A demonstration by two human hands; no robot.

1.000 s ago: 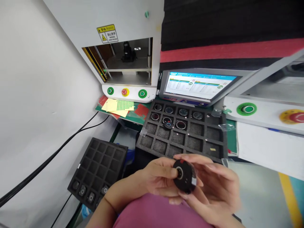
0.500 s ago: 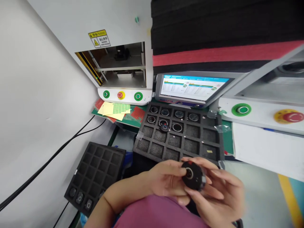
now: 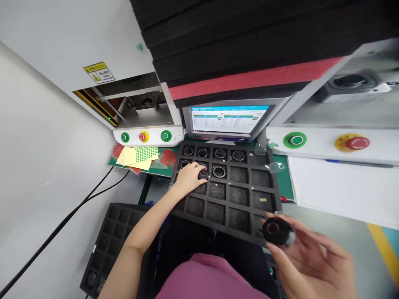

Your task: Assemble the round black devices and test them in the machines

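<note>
My right hand (image 3: 307, 259) holds a round black part (image 3: 277, 231) with a small metal socket in its face, out past the near right corner of a black foam tray (image 3: 246, 195). My left hand (image 3: 189, 177) reaches over the tray's left side, its fingertips on a small black round piece (image 3: 203, 174) lying on a divider in the second row. Several ringed round parts fill the tray's back row (image 3: 220, 153) and one sits in a second-row cell (image 3: 219, 171). The other cells hold nothing.
A second black foam tray (image 3: 107, 245) lies lower left with a few parts in its near cells. Behind stand a white machine with green and red buttons (image 3: 144, 136), a monitor (image 3: 229, 119), another white machine (image 3: 327, 143), sticker sheets (image 3: 139, 155) and stacked black foam (image 3: 249, 37).
My left hand let go of the round black part and reached forward to the tray's second row. My right hand carried the part to the right. The view tilted down and to the right.
</note>
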